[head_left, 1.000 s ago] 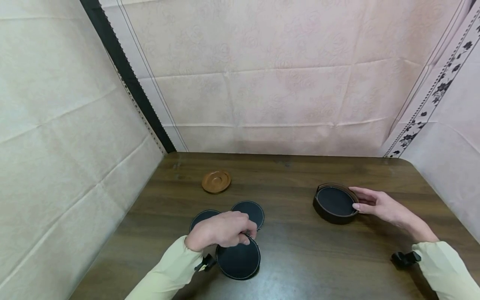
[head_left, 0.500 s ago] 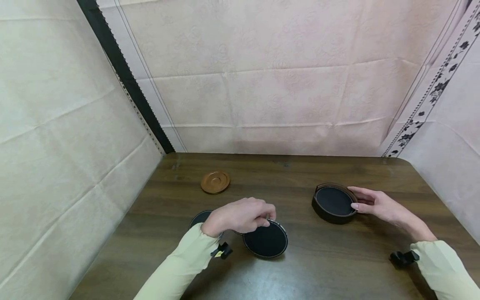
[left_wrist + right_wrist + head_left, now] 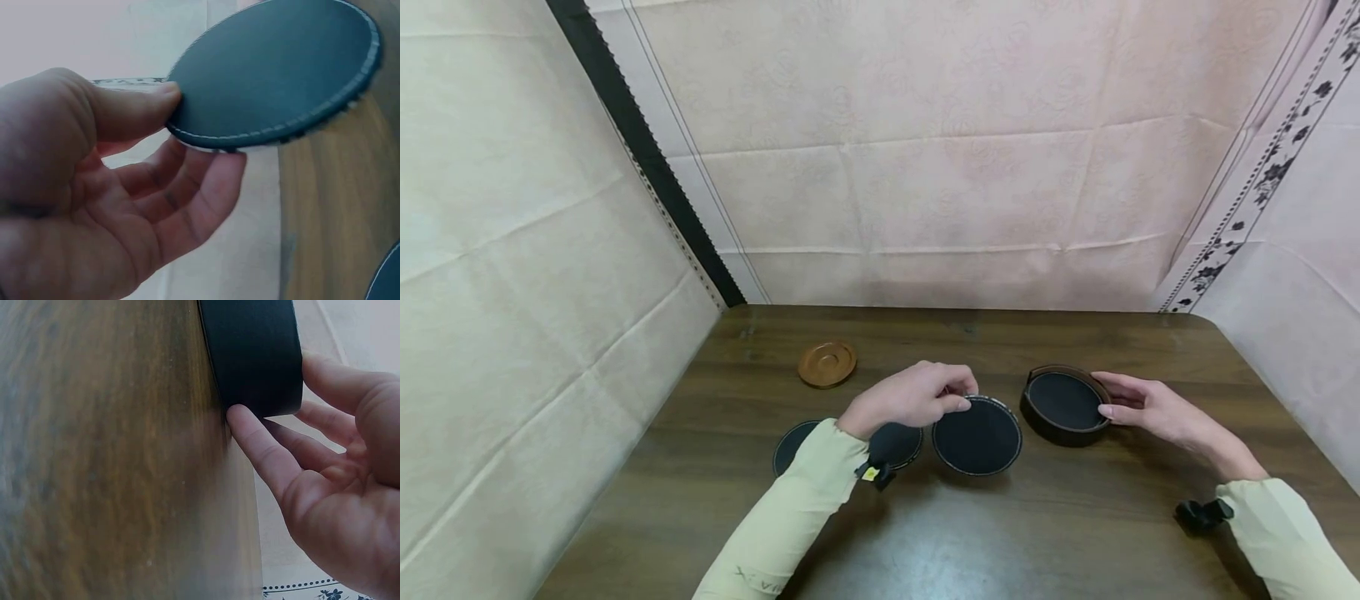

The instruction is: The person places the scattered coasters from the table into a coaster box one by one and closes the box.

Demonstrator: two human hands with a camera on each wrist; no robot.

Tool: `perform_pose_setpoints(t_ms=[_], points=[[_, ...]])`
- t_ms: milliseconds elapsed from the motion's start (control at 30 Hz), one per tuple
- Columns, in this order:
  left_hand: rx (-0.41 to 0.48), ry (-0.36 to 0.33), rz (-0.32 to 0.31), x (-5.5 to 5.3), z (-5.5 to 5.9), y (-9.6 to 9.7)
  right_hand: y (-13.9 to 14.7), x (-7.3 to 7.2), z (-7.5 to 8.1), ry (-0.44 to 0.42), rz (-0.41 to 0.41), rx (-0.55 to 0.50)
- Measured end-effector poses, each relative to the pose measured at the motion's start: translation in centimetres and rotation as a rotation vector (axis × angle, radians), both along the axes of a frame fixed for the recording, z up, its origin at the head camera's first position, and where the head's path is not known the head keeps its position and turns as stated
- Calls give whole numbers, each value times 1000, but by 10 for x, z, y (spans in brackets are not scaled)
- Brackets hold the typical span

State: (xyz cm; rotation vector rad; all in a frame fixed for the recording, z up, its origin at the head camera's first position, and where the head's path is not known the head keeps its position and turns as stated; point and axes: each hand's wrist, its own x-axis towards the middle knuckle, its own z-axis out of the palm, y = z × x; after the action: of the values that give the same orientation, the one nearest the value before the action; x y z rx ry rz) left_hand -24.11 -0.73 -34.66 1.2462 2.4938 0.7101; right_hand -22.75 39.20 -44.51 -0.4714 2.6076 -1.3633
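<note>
My left hand pinches a round black coaster with pale edge stitching, thumb on its face and fingers beneath. In the left wrist view the coaster is tilted, raised above the table. To its right stands a low round black coaster holder, with a black coaster lying inside. My right hand holds the holder's right side between thumb and fingers; in the right wrist view its fingertips lie against the dark wall. Two more black coasters, a left one and a nearer one, lie partly hidden behind my left arm.
A brown round wooden coaster lies toward the back left of the wooden table. Pale cloth hangs behind the table's far edge and along both sides.
My left hand has lifted the pinched coaster and carried it right and away from me, closer to the holder, uncovering another coaster. My right hand stays at the holder.
</note>
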Motion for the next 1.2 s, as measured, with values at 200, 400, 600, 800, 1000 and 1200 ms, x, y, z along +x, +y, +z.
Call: perform_pose_setpoints(t_ms=[200,400,600,800,1000,1200], points=[[98,-68,75,-19,-10,17,1,1,-3,-5,-17,47],[267,-248,197,-34,-18,34,2,1,-2,-18,-24,45],[446,-354,311,-45,-26,51,2,-1,-1,-36,-15,20],[560,-501,416,-52,-33,66,1,-4,1,-11,-9,27],[638,-647,473,-59,-44,83,2,-6,0,-21,5,-6],[665,-715,518,-64,-60,98,2,-4,-2,-18,8,-30]])
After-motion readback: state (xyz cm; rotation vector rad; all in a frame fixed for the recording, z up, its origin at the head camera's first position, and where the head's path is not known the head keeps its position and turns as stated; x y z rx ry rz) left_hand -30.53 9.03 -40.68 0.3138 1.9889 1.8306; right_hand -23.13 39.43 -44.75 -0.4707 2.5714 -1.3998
